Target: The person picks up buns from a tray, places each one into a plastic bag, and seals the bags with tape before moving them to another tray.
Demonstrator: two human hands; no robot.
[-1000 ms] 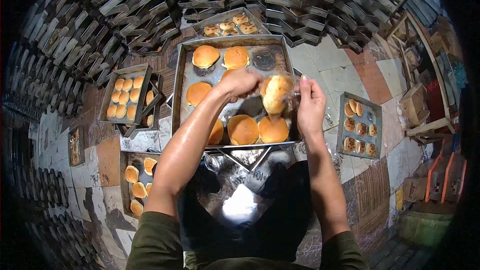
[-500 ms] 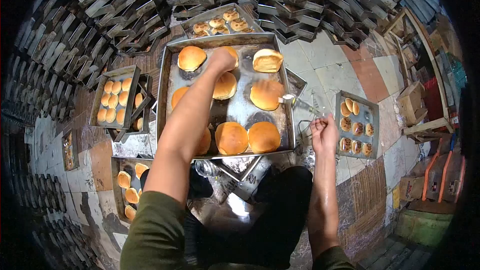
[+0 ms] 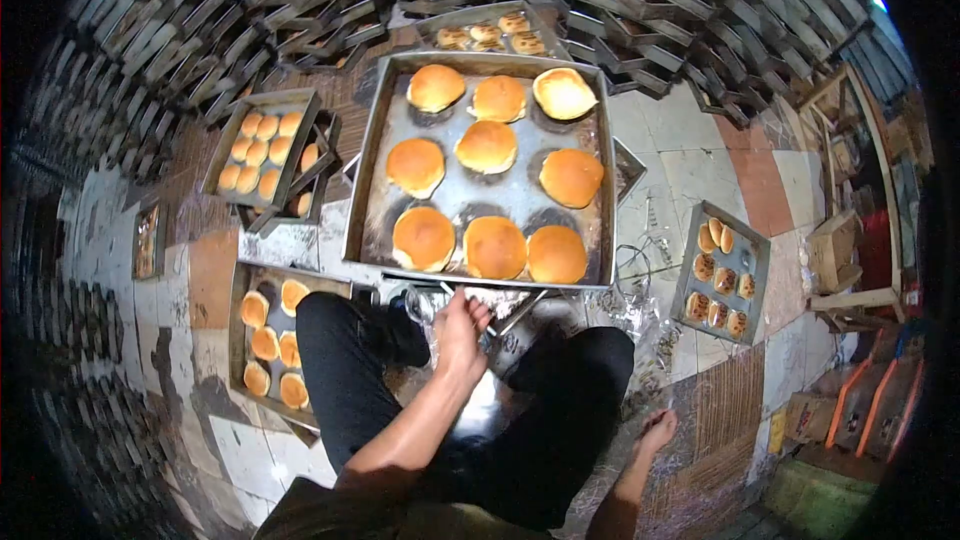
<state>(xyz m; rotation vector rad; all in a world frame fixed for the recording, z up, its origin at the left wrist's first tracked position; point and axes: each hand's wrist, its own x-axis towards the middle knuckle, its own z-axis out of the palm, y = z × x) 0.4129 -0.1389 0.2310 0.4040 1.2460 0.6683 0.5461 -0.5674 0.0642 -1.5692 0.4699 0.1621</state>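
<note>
My left hand (image 3: 460, 337) is below the front edge of the large metal tray (image 3: 480, 275), its fingers curled round something thin and pale that I cannot make out. Low on the right, away from the trays, my right hand (image 3: 657, 430) has its fingers curled in, and whatever it may hold is hidden. Several round browned buns (image 3: 494, 248) lie in the large tray. One bun (image 3: 565, 93) at its back right corner shows a paler, uneven top. Neither hand touches a bun.
Smaller trays of buns stand at the left (image 3: 297, 155), lower left (image 3: 237, 325), right (image 3: 760, 285) and behind the large tray (image 3: 550, 18). Stacked metal pans (image 3: 200, 30) surround the floor. A wooden frame (image 3: 880, 150), a cardboard box (image 3: 833, 250) and orange bars (image 3: 850, 385) are at the right.
My left hand has come back from the buns to below the tray's front edge. My right hand has moved down, away from the tray. The view has shifted, so the large tray appears further right.
</note>
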